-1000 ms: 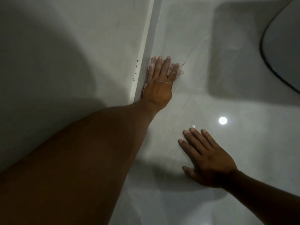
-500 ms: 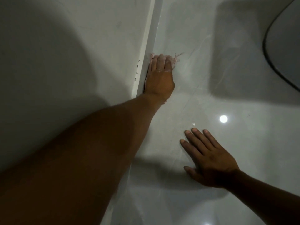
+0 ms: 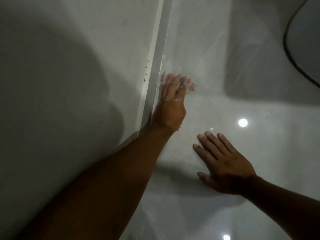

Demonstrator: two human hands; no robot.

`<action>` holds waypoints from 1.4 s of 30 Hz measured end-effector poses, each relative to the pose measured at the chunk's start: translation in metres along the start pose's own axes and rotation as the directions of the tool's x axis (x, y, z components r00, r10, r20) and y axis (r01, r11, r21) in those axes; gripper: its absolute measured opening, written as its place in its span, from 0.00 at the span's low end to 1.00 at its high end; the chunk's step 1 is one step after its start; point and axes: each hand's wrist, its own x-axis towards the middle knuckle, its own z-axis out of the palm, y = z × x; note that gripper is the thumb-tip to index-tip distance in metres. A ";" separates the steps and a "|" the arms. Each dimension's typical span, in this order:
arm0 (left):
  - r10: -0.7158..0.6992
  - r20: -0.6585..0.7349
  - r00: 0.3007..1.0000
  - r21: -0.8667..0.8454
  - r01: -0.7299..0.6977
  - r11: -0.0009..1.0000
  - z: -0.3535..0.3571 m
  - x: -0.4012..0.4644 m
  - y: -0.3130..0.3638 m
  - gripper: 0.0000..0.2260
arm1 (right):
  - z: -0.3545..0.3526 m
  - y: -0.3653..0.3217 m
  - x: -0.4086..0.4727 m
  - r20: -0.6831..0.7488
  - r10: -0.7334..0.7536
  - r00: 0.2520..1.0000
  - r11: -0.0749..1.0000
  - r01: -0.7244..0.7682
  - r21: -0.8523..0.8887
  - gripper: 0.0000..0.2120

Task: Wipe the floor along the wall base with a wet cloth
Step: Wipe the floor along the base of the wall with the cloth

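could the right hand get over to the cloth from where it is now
Probably yes. The right hand lies flat on the floor, fingers pointing roughly toward the cloth, with only bare tile between. But the left hand covers most of the cloth, leaving just its right edge free.

floor (image 3: 259,153): glossy pale tile | on it: cloth (image 3: 189,85), flat right hand (image 3: 225,167)

dark-rimmed curved obj (image 3: 304,40) top rt | light glare (image 3: 242,122) mid-rt
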 end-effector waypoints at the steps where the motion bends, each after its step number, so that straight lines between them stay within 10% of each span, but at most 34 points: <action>1: 0.028 0.001 1.000 0.006 -0.028 1.000 0.002 0.017 0.002 0.28 | 0.000 0.000 0.000 -0.005 0.000 1.000 1.000 0.000 0.007 0.41; 9: -0.136 0.117 0.984 0.194 0.112 0.975 0.017 0.106 -0.025 0.29 | -0.003 -0.001 -0.001 -0.080 -0.017 0.997 0.999 0.020 0.039 0.40; 25: -0.255 0.098 0.962 0.092 0.246 0.965 -0.036 -0.103 0.019 0.26 | -0.005 -0.001 0.001 -0.012 -0.014 1.000 1.000 0.014 -0.004 0.41; 36: -0.146 0.171 0.974 0.151 0.121 0.981 -0.007 0.152 -0.015 0.23 | -0.004 -0.004 0.000 -0.077 -0.011 0.997 0.999 0.014 0.040 0.40; 42: -0.172 0.120 0.978 0.122 0.158 0.980 0.005 0.108 -0.012 0.28 | -0.006 0.002 0.000 -0.072 -0.005 0.997 1.000 0.007 0.024 0.40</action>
